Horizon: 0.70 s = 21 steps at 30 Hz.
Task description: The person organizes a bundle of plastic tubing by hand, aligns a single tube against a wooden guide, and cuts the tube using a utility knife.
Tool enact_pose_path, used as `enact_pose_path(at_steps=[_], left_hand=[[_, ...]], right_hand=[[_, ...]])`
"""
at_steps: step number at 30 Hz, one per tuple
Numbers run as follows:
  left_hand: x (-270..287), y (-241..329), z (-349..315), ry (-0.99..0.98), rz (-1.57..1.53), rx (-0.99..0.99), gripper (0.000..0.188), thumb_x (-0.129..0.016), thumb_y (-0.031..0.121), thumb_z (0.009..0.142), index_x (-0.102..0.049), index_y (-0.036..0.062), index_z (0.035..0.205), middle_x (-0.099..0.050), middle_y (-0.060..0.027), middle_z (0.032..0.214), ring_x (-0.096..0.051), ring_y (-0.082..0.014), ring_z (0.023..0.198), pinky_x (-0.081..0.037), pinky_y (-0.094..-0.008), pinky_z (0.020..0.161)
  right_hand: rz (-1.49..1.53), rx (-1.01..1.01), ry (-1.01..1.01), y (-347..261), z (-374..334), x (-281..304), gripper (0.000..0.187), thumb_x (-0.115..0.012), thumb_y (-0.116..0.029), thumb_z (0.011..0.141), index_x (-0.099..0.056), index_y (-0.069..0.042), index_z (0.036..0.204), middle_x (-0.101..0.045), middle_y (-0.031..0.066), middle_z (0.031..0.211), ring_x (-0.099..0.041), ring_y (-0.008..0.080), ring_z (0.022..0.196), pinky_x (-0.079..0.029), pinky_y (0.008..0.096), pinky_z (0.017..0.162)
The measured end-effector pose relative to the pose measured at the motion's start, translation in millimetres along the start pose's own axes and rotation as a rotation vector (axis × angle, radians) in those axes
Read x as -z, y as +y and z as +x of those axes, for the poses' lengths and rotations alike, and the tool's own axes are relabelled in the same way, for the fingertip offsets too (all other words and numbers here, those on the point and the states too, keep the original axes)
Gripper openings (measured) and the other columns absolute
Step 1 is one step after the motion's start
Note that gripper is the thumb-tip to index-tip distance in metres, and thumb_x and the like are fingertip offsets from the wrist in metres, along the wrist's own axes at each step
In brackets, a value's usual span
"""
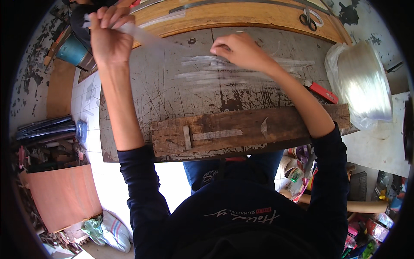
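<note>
My left hand (113, 41), raised at the far left of the table, is closed round a bundle of translucent plastic strips (144, 38). The bundle's free end trails to the right and is blurred. Over the middle of the table my right hand (241, 51) has its thumb and fingers pinched together; whether a thin strip is between them I cannot make out. Just below that hand, loose translucent strips (211, 77) lie roughly side by side on the scratched grey tabletop (151, 95).
A dark wooden plank (254, 129) lies along the near edge. To the right are a red cutter (322, 92) and a large roll of clear strip (364, 82) in plastic. Scissors (308, 21) rest on a wooden board at the back. Another person (79, 21) is at the upper left.
</note>
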<state>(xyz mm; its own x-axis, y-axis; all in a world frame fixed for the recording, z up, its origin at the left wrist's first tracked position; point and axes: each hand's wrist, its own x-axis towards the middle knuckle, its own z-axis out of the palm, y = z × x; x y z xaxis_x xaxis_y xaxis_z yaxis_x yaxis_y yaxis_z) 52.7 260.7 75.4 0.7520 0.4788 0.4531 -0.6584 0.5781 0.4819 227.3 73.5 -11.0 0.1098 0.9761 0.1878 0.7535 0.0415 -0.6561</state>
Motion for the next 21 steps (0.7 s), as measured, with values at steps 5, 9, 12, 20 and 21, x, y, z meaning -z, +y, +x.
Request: enact_pose_path(at_steps=[5, 9, 12, 20, 21], left_hand=[[-12, 39, -9, -0.158, -0.075, -0.029, 0.033, -0.031, 0.023, 0.093, -0.04, 0.0074, 0.066, -0.033, 0.0025, 0.054, -0.026, -0.007, 0.047, -0.024, -0.0209, 0.046], [-7, 48, -11, -0.204, -0.065, -0.011, 0.034, -0.029, 0.026, 0.093, -0.041, 0.0087, 0.067, -0.033, 0.0041, 0.055, -0.027, -0.0067, 0.049, -0.025, -0.0208, 0.047], [-5, 32, -6, -0.182, -0.054, 0.051, 0.027, -0.04, 0.025, 0.091, -0.048, 0.0073, 0.073, -0.042, 0.0038, 0.06, -0.032, -0.0051, 0.053, -0.027, -0.0191, 0.046], [2, -43, -2, 0.124, 0.267, 0.314, 0.017, -0.045, 0.016, 0.09, -0.047, -0.0009, 0.093, -0.043, -0.0015, 0.077, -0.038, -0.0063, 0.063, -0.034, -0.0174, 0.053], [-2, -53, -3, 0.228, 0.415, 0.31, 0.021, -0.046, 0.018, 0.09, -0.047, -0.0018, 0.097, -0.045, -0.0033, 0.081, -0.04, -0.0062, 0.066, -0.035, -0.0172, 0.052]], right_hand=[[-0.407, 0.061, 0.085, 7, 0, -20, 0.017, -0.061, -0.016, 0.079, -0.059, 0.0, 0.085, -0.062, 0.0121, 0.078, -0.061, 0.0228, 0.07, -0.047, 0.0314, 0.061], [-0.179, -0.082, 0.024, 2, 4, -10, 0.012, -0.063, -0.012, 0.076, -0.059, -0.001, 0.08, -0.062, 0.0095, 0.074, -0.06, 0.0188, 0.068, -0.046, 0.0302, 0.061], [-0.028, -0.127, 0.063, 4, 4, 2, 0.009, -0.062, -0.011, 0.077, -0.059, -0.002, 0.08, -0.062, 0.0067, 0.072, -0.059, 0.0146, 0.069, -0.046, 0.0285, 0.063], [0.572, -0.103, 0.185, -20, -3, 32, 0.014, -0.057, -0.013, 0.083, -0.056, 0.0, 0.089, -0.061, 0.0074, 0.082, -0.06, 0.014, 0.076, -0.048, 0.0257, 0.072], [0.591, -0.106, 0.196, -22, -3, 33, 0.015, -0.056, -0.013, 0.084, -0.056, 0.0, 0.09, -0.061, 0.0077, 0.083, -0.06, 0.0149, 0.078, -0.048, 0.0261, 0.073]])
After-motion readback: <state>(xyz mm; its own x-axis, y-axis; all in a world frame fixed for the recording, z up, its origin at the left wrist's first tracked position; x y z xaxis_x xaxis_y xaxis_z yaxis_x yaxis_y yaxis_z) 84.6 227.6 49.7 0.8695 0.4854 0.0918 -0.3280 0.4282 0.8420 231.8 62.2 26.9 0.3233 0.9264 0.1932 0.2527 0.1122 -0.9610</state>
